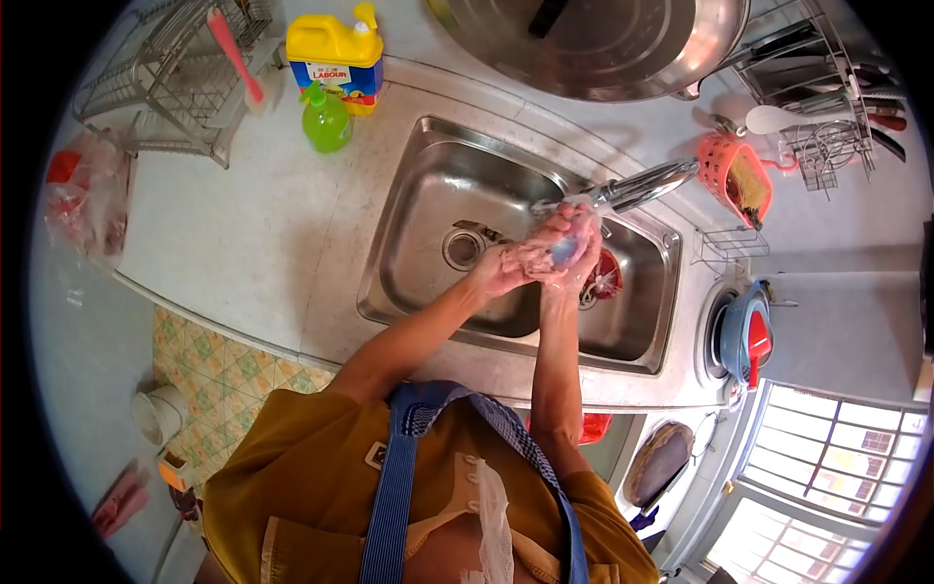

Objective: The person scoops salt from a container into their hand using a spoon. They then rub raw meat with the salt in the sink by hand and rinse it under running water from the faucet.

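Observation:
Under the chrome faucet (647,187), both hands meet above the divider of the steel double sink (428,180). Water runs over them. My right hand (574,243) is curled around a small translucent, bluish thing (564,251) that I cannot make out clearly. My left hand (508,270) presses against it and my right hand from the left side, its fingers partly hidden. A red item (605,275) lies in the right basin, behind my right wrist. The drain (463,249) shows in the left basin.
A green pump bottle (327,122) and a yellow-blue jug (336,58) stand behind the sink at left, near a wire rack (175,78). A large lidded pot (593,44) stands at the back. A pink basket (735,180) hangs right of the faucet.

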Action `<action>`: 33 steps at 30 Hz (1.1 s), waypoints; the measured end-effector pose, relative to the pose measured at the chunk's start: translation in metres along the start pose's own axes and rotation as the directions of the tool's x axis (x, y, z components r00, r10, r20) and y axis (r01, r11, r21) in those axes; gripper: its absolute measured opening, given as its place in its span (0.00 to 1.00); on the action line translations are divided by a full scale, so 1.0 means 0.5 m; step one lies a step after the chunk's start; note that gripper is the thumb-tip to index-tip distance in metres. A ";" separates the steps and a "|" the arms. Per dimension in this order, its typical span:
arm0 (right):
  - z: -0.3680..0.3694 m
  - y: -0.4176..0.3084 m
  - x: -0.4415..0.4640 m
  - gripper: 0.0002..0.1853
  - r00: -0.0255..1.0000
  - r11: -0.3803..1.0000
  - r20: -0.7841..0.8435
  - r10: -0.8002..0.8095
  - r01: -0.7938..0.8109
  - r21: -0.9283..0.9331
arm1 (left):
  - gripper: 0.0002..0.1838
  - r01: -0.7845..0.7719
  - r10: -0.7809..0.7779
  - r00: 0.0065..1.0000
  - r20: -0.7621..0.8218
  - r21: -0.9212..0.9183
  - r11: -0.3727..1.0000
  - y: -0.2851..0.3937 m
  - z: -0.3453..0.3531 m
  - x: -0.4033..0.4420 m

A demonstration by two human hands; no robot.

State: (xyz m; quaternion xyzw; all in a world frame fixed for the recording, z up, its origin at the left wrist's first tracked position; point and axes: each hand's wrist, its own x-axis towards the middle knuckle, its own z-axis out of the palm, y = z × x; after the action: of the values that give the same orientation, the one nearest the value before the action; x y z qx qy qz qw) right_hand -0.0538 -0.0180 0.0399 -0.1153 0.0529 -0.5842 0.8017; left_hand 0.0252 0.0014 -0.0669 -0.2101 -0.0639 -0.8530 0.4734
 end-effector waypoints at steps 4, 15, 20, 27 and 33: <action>-0.009 0.014 -0.023 0.09 0.932 0.552 -0.054 -0.359 0.166 -0.817 | 0.19 -0.099 0.070 0.930 -0.360 -0.064 0.993 0.013 0.021 0.010; -0.076 0.053 0.022 0.09 0.888 -0.881 0.357 -0.291 -0.102 -0.463 | 0.17 0.101 0.112 0.783 -0.612 0.302 0.948 0.013 0.036 0.003; -0.127 0.022 0.044 0.13 0.935 0.499 -0.271 -0.228 -0.126 -0.858 | 0.08 0.213 0.495 0.689 -0.529 0.801 0.560 0.015 0.050 0.055; -0.146 0.060 -0.055 0.23 0.937 0.964 -0.317 0.150 -0.210 -0.166 | 0.04 0.110 0.559 0.829 -0.012 0.984 -0.143 0.001 0.141 0.087; -0.211 0.070 -0.064 0.23 0.961 0.998 -0.270 0.056 -0.054 0.014 | 0.04 0.310 0.182 0.929 -0.322 0.947 0.088 -0.025 0.178 0.097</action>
State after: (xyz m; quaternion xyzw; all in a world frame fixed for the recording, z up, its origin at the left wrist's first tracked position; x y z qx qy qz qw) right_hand -0.0547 0.0096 -0.0723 -0.0303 0.1631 -0.5720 0.8033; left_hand 0.0187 -0.0023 0.0349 0.3275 -0.5432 -0.6262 0.4533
